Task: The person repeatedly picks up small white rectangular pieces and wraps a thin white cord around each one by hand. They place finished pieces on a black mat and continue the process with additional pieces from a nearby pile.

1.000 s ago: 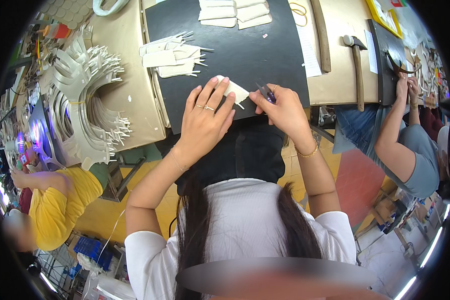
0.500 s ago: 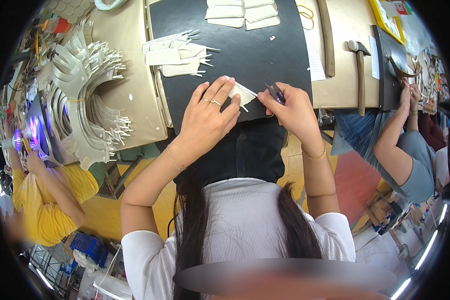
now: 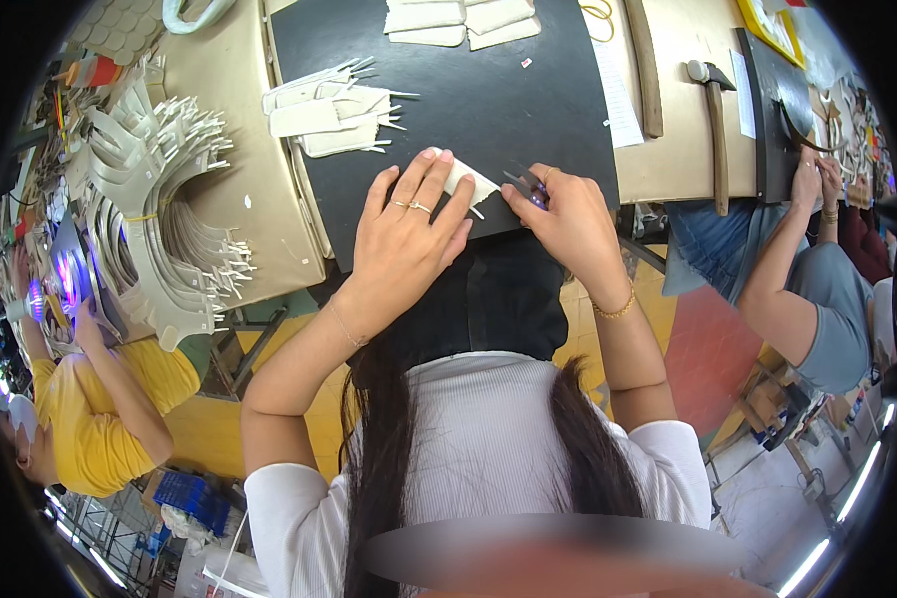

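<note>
My left hand [image 3: 407, 221] lies with its fingers spread, the index and middle fingers pinning a small cream strap-like piece [image 3: 475, 182] near the front edge of a black board [image 3: 439, 100]. A thin white cord end sticks out of the piece's lower side. Just right of it, my right hand [image 3: 566, 214] is closed around dark thread snips [image 3: 528, 187]; their blade tips point up and left, close to the piece. Fingers hide much of the snips. A pile of similar cream pieces with cords [image 3: 334, 115] lies beyond my left hand.
More cream pieces [image 3: 463, 20] sit in stacks at the board's far side. Bundled white curved parts [image 3: 149, 214] stand on the left. On the right lie a wooden stick [image 3: 644, 70] and a hammer [image 3: 717, 140]. Two people work nearby, one each side.
The view has shifted slightly. My right hand and the snips have stayed close to the cream piece. The cord end pointing toward the snips now looks shorter.
</note>
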{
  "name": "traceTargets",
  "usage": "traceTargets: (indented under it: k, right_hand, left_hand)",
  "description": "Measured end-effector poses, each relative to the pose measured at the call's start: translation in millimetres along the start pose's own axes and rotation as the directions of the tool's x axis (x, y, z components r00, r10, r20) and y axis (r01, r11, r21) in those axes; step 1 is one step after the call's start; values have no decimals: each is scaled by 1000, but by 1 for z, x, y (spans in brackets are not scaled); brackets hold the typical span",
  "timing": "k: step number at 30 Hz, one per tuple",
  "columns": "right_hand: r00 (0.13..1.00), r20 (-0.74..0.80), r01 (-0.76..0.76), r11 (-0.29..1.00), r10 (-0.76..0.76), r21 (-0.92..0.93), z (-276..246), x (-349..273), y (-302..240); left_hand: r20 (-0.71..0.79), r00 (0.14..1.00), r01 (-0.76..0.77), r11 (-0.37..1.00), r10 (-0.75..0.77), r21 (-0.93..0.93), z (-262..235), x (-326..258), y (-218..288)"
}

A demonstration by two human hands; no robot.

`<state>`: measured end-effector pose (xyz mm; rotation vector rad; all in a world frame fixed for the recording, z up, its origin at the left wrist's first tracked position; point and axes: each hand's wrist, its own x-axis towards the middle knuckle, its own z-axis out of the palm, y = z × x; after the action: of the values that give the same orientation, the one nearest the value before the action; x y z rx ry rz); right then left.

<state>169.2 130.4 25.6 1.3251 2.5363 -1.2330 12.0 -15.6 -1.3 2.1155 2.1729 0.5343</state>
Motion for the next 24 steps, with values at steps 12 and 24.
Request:
traceTargets:
  k: [12, 24]
  right_hand:
    - [997, -55, 54, 997, -57, -49, 8, -2, 3]
    - [951, -272, 114, 982, -151, -148, -14, -19, 1]
  left_hand:
    - [18, 1000, 11, 998, -13, 66, 0, 4, 6]
    - [24, 995, 101, 970, -98, -221, -7, 25, -15]
